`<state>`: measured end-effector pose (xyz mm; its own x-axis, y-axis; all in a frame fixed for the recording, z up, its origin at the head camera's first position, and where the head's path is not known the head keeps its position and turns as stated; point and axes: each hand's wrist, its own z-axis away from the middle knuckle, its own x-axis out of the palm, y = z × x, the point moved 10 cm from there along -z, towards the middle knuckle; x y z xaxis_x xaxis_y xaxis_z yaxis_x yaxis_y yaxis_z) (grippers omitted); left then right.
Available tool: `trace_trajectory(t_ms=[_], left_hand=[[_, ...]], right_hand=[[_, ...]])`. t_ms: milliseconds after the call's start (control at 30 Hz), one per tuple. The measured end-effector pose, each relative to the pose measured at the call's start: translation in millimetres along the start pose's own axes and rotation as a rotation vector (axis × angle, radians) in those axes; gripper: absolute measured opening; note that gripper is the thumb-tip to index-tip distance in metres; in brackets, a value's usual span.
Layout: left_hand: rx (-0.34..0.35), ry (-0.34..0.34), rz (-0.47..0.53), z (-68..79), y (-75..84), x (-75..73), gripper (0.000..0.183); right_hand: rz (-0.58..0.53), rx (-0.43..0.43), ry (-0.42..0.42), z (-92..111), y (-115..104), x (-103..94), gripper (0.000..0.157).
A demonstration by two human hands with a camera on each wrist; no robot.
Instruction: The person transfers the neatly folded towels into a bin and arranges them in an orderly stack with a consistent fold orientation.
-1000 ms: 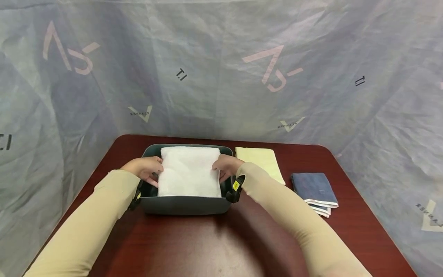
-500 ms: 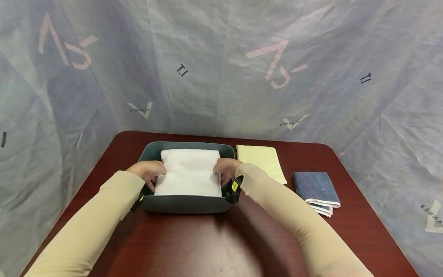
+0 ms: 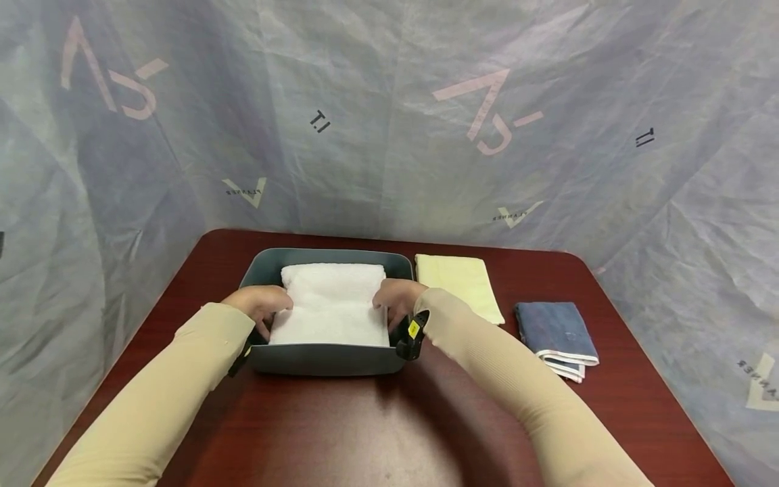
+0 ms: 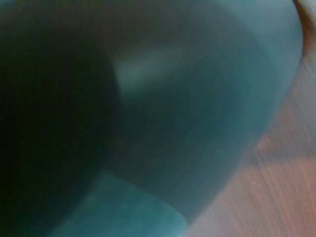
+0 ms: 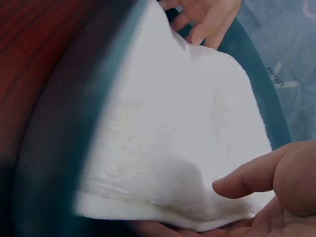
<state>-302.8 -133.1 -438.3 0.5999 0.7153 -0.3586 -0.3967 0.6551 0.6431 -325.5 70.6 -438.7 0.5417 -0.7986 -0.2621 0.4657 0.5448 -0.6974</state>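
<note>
Pinching the white towel [image 3: 335, 304] from both sides, your left hand [image 3: 260, 303] and right hand [image 3: 398, 297] are basically equally close, inside the bin's [image 3: 325, 360] side edges.

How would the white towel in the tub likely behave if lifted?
The white towel is probably floppy, as its surface dents softly. Its fuzzy texture suggests it won't slip easily. Its thick, rounded edge hints at folded layers, so it may open out if only one is pinched.
</note>
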Motion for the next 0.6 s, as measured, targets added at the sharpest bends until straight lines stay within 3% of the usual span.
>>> trace_trajectory(t_ms=[133,333,600], left_hand=[[-0.01,0.011,0.015,4.8,2.3,-2.5,0.059],[-0.01,0.014,0.043,13.0,6.1,-4.3,0.058],[0.036,-0.013,0.109,21.6,10.8,-10.2,0.064]], right_hand=[[-0.03,0.013,-0.025,6,-5,0.9,0.07],[-0.027,0.004,-0.043,8,-8,1.5,0.063],[-0.027,-0.022,-0.011,20,-15,-10.3,0.065]])
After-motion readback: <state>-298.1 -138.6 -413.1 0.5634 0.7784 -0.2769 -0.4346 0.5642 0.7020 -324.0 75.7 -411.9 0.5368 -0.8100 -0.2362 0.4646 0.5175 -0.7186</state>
